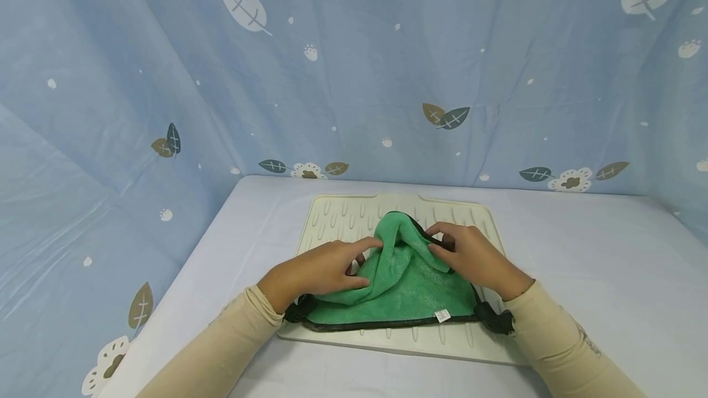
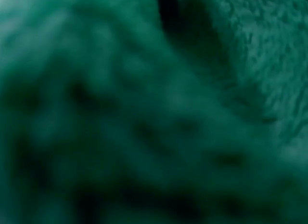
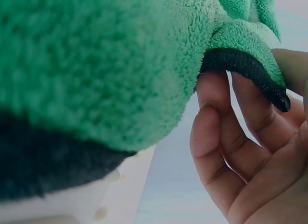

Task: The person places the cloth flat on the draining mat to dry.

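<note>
A green towel (image 1: 412,284) with black edging lies bunched on a cream ridged mat (image 1: 332,214), its middle raised in folds. From the left, my left hand (image 1: 326,267) holds a raised fold, with the thumb on the near side and some fingers partly hidden behind it. In the left wrist view, blurred green pile (image 2: 120,113) fills the picture and no fingers show. My right hand (image 1: 470,257) pinches the towel's edge at the right. In the right wrist view, the black edging (image 3: 240,62) runs between the thumb and the curled fingers (image 3: 216,137).
A white label (image 1: 442,316) sticks out at the towel's near edge. The mat lies on a table with a white cover (image 1: 586,250). A blue patterned curtain (image 1: 359,78) hangs behind the table and along its left side.
</note>
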`<state>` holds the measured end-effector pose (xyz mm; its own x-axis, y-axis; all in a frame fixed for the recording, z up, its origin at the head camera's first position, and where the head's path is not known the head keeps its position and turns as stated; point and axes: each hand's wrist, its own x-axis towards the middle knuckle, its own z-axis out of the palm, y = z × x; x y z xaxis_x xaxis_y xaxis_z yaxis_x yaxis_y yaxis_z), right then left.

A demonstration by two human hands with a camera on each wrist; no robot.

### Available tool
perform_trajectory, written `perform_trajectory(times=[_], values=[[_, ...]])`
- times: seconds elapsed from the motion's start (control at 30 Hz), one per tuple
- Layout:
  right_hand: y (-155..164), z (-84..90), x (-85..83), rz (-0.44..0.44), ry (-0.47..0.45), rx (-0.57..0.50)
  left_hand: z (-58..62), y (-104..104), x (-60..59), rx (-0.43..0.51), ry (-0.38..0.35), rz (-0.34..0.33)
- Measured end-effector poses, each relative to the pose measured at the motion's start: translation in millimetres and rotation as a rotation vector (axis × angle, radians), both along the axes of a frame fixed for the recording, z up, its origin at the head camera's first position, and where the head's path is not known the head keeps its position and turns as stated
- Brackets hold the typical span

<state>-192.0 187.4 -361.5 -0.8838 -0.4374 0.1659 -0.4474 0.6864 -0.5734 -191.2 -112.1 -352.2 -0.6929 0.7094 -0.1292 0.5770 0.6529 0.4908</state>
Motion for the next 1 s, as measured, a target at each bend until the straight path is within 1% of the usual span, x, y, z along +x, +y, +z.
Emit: perform_trajectory(times=[0.1,0.27,0.5,0.7,0.83,1.0], values=[[-0.5,-0.1,-0.2,0.001,-0.006,0.004,-0.6,0.6,0.5,0.007,0.027,-0.037],[-0.5,-0.3,-0.1,0.003,-0.009,0.005,-1.6,2.2,-0.4,0.022,0.062,-0.061],[-0.2,0.4,0.1,0.0,-0.011,0.007,2.1,2.5,0.0,0.03,0.055,-0.04],[0.0,2.2,0.9,-0.007,0.003,-0.006,1.8,3.1,-0.8,0.061,0.086,-0.02],[0.3,2.9,0.9,-0.009,0.023,-0.018,1.9,3.4,-0.8,0.096,0.133,0.001],[1.4,3.9,1.9,-0.016,0.039,-0.029,4.3,3.5,-1.3,0.167,0.252,0.038]])
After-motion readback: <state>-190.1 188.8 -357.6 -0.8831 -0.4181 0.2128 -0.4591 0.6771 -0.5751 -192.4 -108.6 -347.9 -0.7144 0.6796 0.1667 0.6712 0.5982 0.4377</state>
